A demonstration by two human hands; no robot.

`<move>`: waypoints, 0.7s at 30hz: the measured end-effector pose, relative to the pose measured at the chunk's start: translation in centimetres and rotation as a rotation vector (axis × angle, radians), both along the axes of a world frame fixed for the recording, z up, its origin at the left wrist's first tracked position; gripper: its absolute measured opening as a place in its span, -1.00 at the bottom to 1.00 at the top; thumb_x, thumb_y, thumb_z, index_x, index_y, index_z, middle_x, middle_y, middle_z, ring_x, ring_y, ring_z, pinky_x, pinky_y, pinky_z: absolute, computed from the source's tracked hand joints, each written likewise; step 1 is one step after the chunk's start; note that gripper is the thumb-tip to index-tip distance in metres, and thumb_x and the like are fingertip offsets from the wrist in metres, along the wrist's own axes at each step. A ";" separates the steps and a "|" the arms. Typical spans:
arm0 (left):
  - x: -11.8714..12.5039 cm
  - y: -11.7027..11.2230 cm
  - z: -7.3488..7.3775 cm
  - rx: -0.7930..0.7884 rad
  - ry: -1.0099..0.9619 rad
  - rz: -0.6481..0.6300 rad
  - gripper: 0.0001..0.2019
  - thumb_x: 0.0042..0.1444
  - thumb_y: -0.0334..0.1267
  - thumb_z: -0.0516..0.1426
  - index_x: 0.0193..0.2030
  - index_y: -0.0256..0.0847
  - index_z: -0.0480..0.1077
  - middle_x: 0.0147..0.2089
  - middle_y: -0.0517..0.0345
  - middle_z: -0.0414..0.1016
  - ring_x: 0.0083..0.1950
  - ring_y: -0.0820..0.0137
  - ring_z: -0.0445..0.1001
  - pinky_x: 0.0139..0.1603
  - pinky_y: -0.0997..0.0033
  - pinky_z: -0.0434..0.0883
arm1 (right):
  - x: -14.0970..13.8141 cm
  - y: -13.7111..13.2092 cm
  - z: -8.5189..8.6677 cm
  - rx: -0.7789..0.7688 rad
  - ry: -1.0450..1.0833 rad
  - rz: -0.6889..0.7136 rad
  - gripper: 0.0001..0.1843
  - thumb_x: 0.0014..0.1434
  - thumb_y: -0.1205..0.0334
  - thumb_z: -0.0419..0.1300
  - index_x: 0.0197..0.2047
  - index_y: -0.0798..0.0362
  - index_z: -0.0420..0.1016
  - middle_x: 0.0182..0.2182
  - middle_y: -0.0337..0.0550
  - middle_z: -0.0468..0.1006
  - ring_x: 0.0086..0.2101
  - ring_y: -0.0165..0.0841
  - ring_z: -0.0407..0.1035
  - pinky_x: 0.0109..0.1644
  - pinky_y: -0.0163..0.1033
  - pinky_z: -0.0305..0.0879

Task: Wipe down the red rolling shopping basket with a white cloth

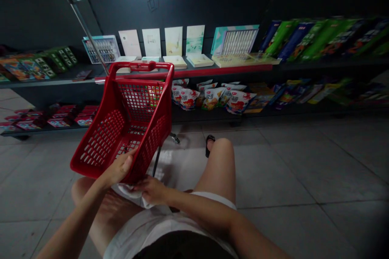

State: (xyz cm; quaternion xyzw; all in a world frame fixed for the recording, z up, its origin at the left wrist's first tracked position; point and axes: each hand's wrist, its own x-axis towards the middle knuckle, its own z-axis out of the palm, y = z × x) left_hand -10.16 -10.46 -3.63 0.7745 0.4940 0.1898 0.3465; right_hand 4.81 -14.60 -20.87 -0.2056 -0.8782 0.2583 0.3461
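A red plastic shopping basket (127,125) on a wheeled frame stands tilted in front of me, its open mesh inside facing me. My left hand (119,168) grips the basket's near rim, fingers curled over the edge. My right hand (151,190) is closed on a white cloth (130,192) pressed against the basket's lower outer side. My bare knees are bent below, one foot in a dark sandal (209,145) on the tiled floor.
Low dark shelves run across the back with notebooks (174,46), boxed pen sets (105,49), colourful packets (212,97) and green boxes (306,38). A metal pole (79,12) slants up at left. Grey floor tiles (288,170) spread to the right.
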 end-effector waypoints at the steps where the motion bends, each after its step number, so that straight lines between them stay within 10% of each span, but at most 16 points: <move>1: 0.1 -0.1 0.2 -0.004 -0.001 -0.007 -0.11 0.15 0.33 -0.28 0.22 -0.46 0.30 -0.04 -0.16 0.57 0.13 0.06 0.43 0.13 0.15 0.37 | 1.6 0.8 0.3 -0.066 0.034 -0.054 -0.54 -0.06 0.45 0.04 -0.10 -0.02 0.53 -0.22 -0.20 0.62 -0.15 -0.32 0.47 0.06 -0.21 0.36; 5: 0.9 -0.5 1.3 -0.035 0.052 -0.023 -0.26 0.13 0.19 -0.02 0.29 -0.36 0.22 -0.04 -0.03 0.58 -0.01 0.13 0.51 0.03 0.24 0.42 | 7.4 4.1 4.4 -0.221 0.314 -0.554 -0.58 -0.01 0.44 -0.02 -0.15 0.06 0.54 -0.22 -0.07 0.59 -0.17 -0.25 0.44 -0.02 -0.13 0.37; 8: 1.7 -0.7 1.8 -0.016 0.108 -0.023 -0.29 0.07 0.10 0.10 0.28 -0.31 0.22 -0.07 0.03 0.58 -0.11 0.18 0.55 -0.05 0.29 0.43 | 8.4 6.4 8.8 -0.060 0.468 -0.835 -0.48 0.09 0.44 -0.07 0.09 0.06 0.43 0.01 -0.02 0.49 0.04 -0.24 0.32 0.18 -0.06 0.23; 14: 2.1 -0.8 1.8 0.025 0.155 -0.005 -0.39 0.04 0.04 0.15 0.14 -0.34 0.33 -0.21 0.02 0.60 -0.24 0.21 0.55 -0.15 0.30 0.43 | 7.6 13.1 14.8 0.409 -0.152 -0.224 -0.54 0.25 0.40 -0.03 0.15 -0.11 0.42 0.11 -0.26 0.45 0.14 -0.30 0.18 0.26 -0.12 0.10; 21: 1.8 -0.8 1.2 0.021 0.149 -0.042 -0.34 0.09 0.00 0.11 0.27 -0.31 0.19 -0.09 0.00 0.56 -0.14 0.21 0.52 -0.05 0.28 0.40 | 8.7 17.4 17.5 0.381 -0.290 -0.534 -0.65 0.27 0.42 -0.01 -0.03 0.02 0.54 0.00 -0.14 0.52 0.10 -0.24 0.19 0.09 -0.11 0.13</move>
